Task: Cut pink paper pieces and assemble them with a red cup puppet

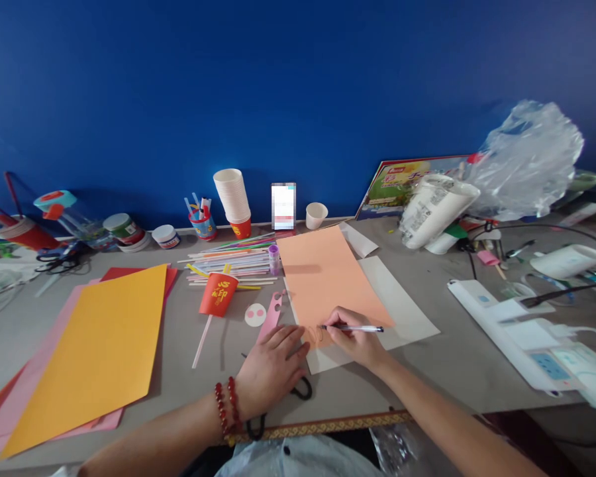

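A pen (360,328) is gripped in my right hand (357,336), its tip on the lower part of an orange sheet of paper (328,271). Curved pencil-like lines (315,333) are drawn there, beside the tip. Flat at the sheet's lower left corner lies my left hand (277,361), fingers stretched out and holding nothing. Under the orange sheet is a white sheet (402,311). Black scissors (302,387) are partly hidden beneath my left hand. Near its fingers are a pink paper strip with round cutouts (269,323) and a white disc with two pink dots (255,315).
A red paper cup with straws (219,295), a glue stick (274,260) and a pile of straws (233,265) lie left of the sheet. Coloured paper (99,338) covers the left side. A power strip (506,338) sits at right. Stacked cups (232,195) and a phone (283,207) stand behind.
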Motion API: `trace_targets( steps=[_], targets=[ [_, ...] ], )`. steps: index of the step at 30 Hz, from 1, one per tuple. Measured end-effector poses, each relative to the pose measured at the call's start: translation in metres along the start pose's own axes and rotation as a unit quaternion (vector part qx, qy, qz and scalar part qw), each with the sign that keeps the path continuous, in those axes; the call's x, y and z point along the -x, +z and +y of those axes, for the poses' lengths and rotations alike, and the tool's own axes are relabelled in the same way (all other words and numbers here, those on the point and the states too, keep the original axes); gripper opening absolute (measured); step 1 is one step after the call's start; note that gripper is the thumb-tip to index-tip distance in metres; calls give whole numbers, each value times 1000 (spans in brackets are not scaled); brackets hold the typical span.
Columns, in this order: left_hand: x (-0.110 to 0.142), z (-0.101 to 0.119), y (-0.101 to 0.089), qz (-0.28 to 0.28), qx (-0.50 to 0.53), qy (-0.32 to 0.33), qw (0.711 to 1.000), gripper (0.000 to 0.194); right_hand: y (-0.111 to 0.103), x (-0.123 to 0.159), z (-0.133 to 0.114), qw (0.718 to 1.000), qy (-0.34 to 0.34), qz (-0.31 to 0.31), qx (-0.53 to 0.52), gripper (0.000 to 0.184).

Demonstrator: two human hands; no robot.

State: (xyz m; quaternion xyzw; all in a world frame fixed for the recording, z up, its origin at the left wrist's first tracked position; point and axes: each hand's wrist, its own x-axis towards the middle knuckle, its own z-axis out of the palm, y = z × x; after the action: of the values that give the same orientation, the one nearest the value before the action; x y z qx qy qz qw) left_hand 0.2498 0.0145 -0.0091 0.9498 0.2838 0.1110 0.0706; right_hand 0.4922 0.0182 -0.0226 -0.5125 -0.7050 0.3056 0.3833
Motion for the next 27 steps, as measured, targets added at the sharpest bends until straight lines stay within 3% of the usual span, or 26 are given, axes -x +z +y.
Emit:
trace_targets(
  steps=[17, 27],
  targets=[
    [-2, 0, 0, -2, -5, 0, 1000, 39, -1, 0, -1, 1000, -2, -7, -11, 13],
    [0, -1, 0, -5, 0, 4, 1000, 40, 1, 4, 4, 989, 76, 0, -125, 11]
  ],
)
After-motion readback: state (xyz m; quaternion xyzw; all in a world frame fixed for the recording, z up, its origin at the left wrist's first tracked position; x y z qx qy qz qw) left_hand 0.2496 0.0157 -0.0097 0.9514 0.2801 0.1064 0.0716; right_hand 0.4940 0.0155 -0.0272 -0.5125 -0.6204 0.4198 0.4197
